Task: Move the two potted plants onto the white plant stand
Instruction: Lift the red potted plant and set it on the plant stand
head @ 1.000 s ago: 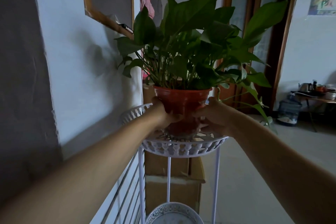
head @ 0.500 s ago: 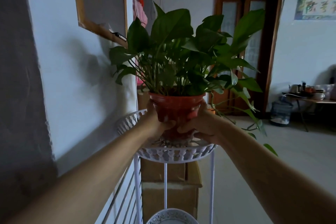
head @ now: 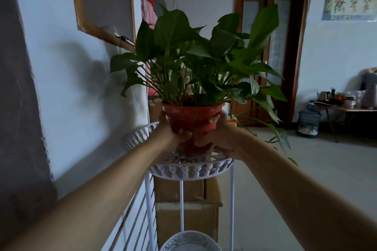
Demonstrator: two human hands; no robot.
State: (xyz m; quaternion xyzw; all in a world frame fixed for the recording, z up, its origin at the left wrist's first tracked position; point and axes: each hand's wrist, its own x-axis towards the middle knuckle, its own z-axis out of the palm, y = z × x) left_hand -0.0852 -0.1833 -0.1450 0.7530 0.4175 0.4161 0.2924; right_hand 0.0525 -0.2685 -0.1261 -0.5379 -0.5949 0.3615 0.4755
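Left hand (head: 173,134) and right hand (head: 219,138) clasp red pot (head: 192,118) in top tray (head: 189,169) of white stand (head: 231,199); lower tray (head: 189,241) bare; second plant unseen, likely remaining.

red pot (head: 192,117), green leaves (head: 195,55), white lattice-rimmed stand (head: 191,169).

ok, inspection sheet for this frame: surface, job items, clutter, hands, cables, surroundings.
Surface: white plant stand, top tray holds the pot; lower tray partly in view.
Job's things: red potted plant upright in the top tray; second plant not in view.
Clutter: cardboard boxes behind the stand.
Grippers: left hand and right hand clasp the pot's sides.
Cables: nothing seen near the stand.
Surroundings: framed board on the wall, wooden door, side table with kettle and cups.
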